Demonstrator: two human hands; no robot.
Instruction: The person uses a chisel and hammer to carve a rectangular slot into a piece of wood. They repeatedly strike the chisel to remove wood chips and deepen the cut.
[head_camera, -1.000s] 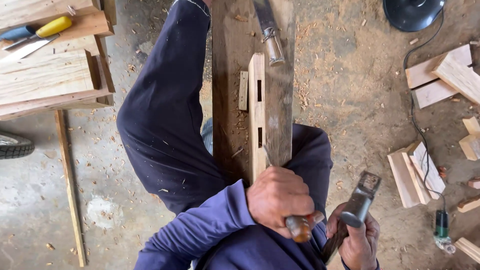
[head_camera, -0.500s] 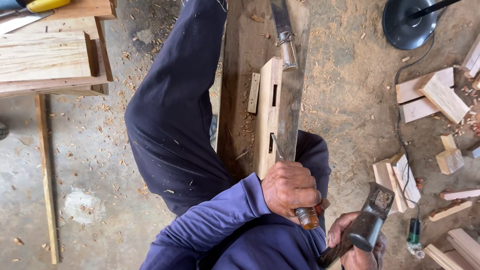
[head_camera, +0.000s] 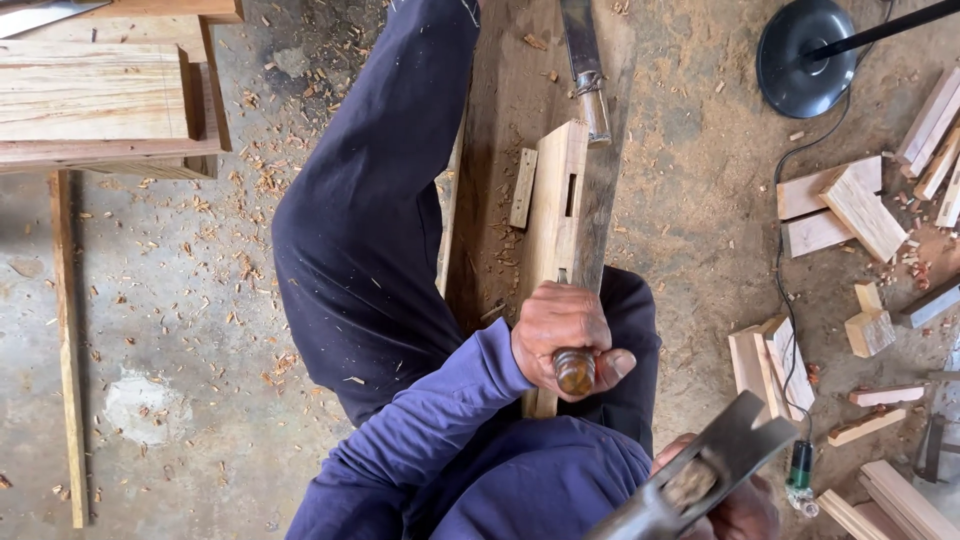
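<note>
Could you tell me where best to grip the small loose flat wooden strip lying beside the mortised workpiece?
Pinch the small flat wooden strip across its narrow width at mid-length, coming from above: it lies flat on the dark plank, its long edges apparently clear of the pale mortised workpiece.

Offcut wood blocks (head_camera: 850, 205) lie near a round black lamp base (head_camera: 805, 55).

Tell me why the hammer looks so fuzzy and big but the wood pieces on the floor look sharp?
In the head view, the hammer in the right hand sits very near the camera at the bottom edge, so it looks large and smeared; the left hand gripping the chisel handle is fairly crisp; the offcuts and shavings on the floor are sharp under soft, even light with no glare.
</note>
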